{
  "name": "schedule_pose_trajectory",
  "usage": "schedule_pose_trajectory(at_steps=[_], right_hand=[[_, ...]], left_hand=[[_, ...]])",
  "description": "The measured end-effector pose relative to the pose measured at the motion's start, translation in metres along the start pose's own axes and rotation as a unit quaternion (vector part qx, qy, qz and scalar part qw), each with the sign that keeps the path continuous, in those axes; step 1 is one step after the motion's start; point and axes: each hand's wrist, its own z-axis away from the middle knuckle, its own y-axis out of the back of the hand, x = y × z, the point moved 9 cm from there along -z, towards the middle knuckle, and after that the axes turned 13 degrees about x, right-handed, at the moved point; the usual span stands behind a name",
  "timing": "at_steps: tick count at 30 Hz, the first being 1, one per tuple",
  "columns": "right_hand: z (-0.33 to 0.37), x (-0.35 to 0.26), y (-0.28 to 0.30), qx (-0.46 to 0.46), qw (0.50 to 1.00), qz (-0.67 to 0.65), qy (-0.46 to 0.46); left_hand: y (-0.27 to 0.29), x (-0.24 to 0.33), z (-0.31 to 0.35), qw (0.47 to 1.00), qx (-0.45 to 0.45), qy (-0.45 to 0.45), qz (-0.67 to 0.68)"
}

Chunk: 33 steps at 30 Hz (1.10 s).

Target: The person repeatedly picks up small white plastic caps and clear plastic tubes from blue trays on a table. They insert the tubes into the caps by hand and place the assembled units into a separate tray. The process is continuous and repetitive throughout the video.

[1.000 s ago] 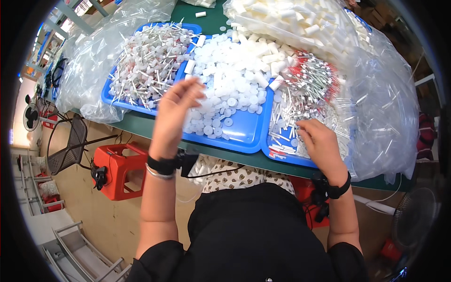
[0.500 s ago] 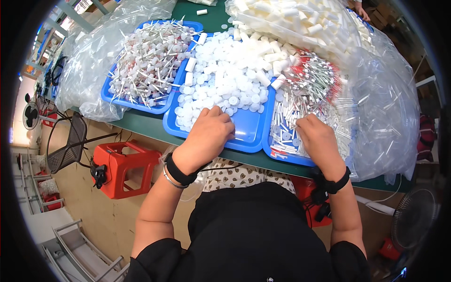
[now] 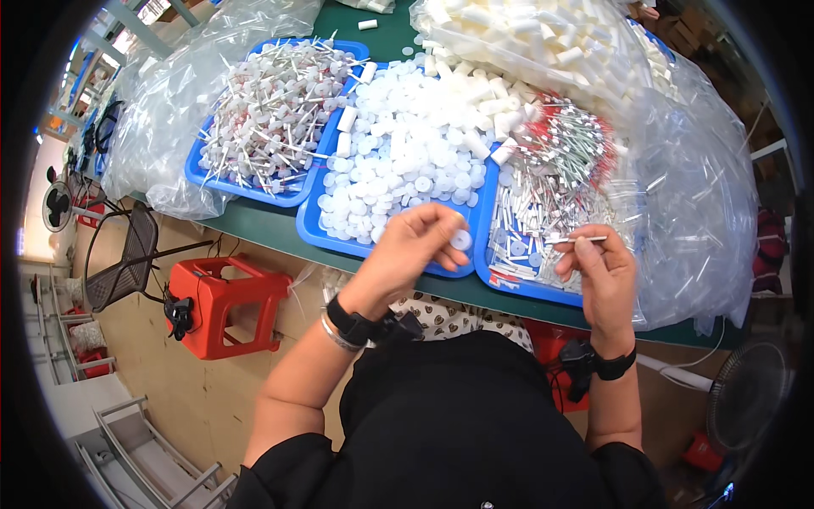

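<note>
White cap (image 3: 460,240) pinched in left hand (image 3: 413,250), over front edge of middle blue tray (image 3: 315,227). Right hand (image 3: 598,267) grips thin white stick (image 3: 577,240) above right tray (image 3: 530,288) of sticks. Green worktop (image 3: 263,222) underneath.

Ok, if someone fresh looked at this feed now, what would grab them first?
Probably the middle blue tray, heaped with small white caps. Just in front of it, the left hand pinches one white cap, while the right hand holds a thin white stick over the right tray.
</note>
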Motion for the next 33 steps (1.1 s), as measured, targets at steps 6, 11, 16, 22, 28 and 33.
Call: schedule_pose_trajectory(at_steps=[6,11,16,22,28,33], right_hand=[[0.013,0.013,-0.017,-0.036,0.999,-0.007,-0.041],[0.015,0.013,-0.018,-0.034,0.998,0.040,-0.023],[0.016,0.011,-0.018,-0.038,0.997,0.068,-0.009],[0.018,0.008,-0.019,-0.042,0.994,0.099,0.019],[0.026,-0.020,-0.035,-0.077,0.950,0.221,0.207],[0.032,-0.028,-0.047,-0.096,0.893,0.293,0.327]], left_hand=[[-0.047,-0.048,0.019,0.944,-0.087,0.177,0.265],[-0.055,-0.059,0.023,0.904,-0.072,0.227,0.356],[-0.053,-0.064,0.022,0.884,-0.058,0.236,0.400],[-0.052,-0.059,0.023,0.905,-0.053,0.211,0.365],[-0.050,-0.057,0.022,0.945,-0.045,0.147,0.288],[-0.057,-0.055,0.027,0.944,-0.037,0.167,0.281]])
